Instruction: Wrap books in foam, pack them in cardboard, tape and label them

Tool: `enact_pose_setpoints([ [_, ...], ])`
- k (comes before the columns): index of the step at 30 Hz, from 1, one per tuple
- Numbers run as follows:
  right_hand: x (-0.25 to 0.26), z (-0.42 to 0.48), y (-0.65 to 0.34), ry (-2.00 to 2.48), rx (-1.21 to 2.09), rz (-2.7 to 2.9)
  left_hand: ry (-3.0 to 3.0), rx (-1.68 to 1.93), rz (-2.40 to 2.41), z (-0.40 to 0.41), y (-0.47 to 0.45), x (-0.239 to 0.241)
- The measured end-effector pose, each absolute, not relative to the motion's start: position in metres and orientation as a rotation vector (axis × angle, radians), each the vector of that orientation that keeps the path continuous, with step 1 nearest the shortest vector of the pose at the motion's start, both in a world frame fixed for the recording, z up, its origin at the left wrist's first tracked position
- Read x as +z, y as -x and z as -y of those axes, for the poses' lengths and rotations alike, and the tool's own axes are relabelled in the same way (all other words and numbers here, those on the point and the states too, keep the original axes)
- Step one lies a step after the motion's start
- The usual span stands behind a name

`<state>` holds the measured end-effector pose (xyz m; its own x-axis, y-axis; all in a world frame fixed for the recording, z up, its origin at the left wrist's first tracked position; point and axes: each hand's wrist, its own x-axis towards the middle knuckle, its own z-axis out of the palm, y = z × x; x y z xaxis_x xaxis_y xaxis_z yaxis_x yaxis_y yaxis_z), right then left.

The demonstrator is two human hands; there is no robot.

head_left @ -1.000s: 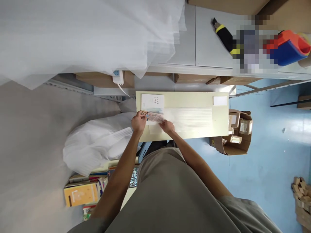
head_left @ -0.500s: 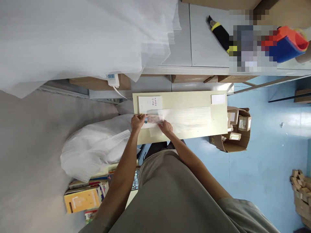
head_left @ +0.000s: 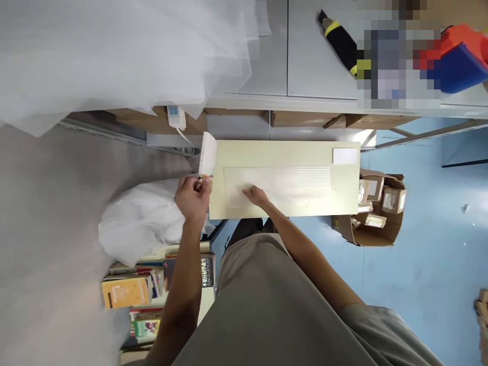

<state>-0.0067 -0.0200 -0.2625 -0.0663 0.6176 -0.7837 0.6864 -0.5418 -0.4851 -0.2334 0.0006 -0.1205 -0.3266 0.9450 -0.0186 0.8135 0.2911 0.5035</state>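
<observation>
My left hand [head_left: 193, 197] is closed round the lower part of a thin white-covered book [head_left: 207, 155], held tilted up off the table's left end. Part of the cover picture shows by the fingers. My right hand [head_left: 257, 195] rests over a stack of thin, see-through white sheets [head_left: 290, 183] lying flat on the pale yellow tabletop [head_left: 274, 153]. Its fingers are drawn together at the sheet surface; whether they pinch a sheet is too small to make out.
Piled books [head_left: 125, 292] and a white bag [head_left: 141, 218] stand at the left. An open carton [head_left: 385, 234] with small boxes is at the table's right end. The grey bench ahead bears a utility knife [head_left: 341, 44] and large white sheets [head_left: 125, 56]. A white card [head_left: 345, 155] lies at the table's far right corner.
My left hand has lifted the book off the sheets and carried it left, tilting it up. My right hand has let go of the book's edge and stays over the sheets.
</observation>
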Motion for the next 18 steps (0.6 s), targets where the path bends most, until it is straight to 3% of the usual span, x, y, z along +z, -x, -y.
enact_pose_setpoints([
  [4,-0.249,0.034,-0.040,-2.103,-2.252,-1.343,-1.445,0.744,-2.201,0.036,0.206,-0.088],
  [9,-0.223,0.068,-0.130,-2.251,-2.842,-1.051,-1.101,0.738,-1.847,0.069,0.120,-0.120],
  [18,-0.239,0.106,-0.293,-2.925,-2.445,-1.039,-1.177,0.514,-1.682,0.084,-0.039,-0.214],
])
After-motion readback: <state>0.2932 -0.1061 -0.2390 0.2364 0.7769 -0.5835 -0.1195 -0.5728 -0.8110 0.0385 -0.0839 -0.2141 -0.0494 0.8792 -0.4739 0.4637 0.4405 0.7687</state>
